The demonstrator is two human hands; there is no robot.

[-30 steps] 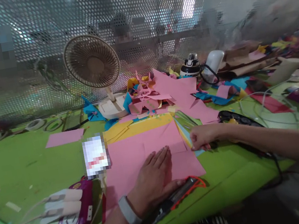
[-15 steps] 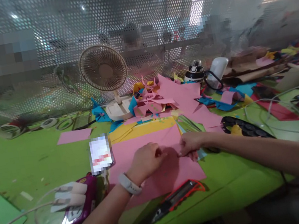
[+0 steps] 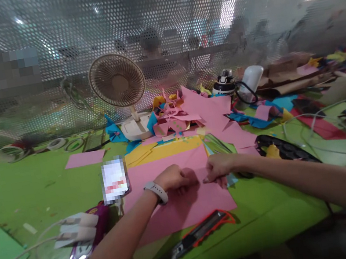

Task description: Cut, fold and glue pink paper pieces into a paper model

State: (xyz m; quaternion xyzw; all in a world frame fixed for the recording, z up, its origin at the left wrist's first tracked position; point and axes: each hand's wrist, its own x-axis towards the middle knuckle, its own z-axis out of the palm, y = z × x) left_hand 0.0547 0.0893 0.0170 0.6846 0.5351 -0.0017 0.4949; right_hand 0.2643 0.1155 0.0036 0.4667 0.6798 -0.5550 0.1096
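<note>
A large pink paper sheet (image 3: 186, 205) lies on the green table in front of me. My left hand (image 3: 173, 177), with a white wristband, is curled and pinching the sheet near its middle. My right hand (image 3: 218, 167) pinches the same sheet close beside it, fingertips almost meeting the left hand's. A yellow sheet (image 3: 166, 149) lies under the pink one at the far side. A red and black utility knife (image 3: 201, 232) rests on the table just below the sheet.
A small desk fan (image 3: 119, 87) stands behind a pile of pink and blue paper scraps (image 3: 186, 111). A purple packet with white plugs and cables (image 3: 80, 233) lies at left. Tape rolls (image 3: 57, 144), a black tray (image 3: 279, 146) and a perforated metal screen (image 3: 155, 30) are further off.
My left hand lifted from lying flat on the pink sheet, closed and slid up to pinch it. My right hand moved left to meet it.
</note>
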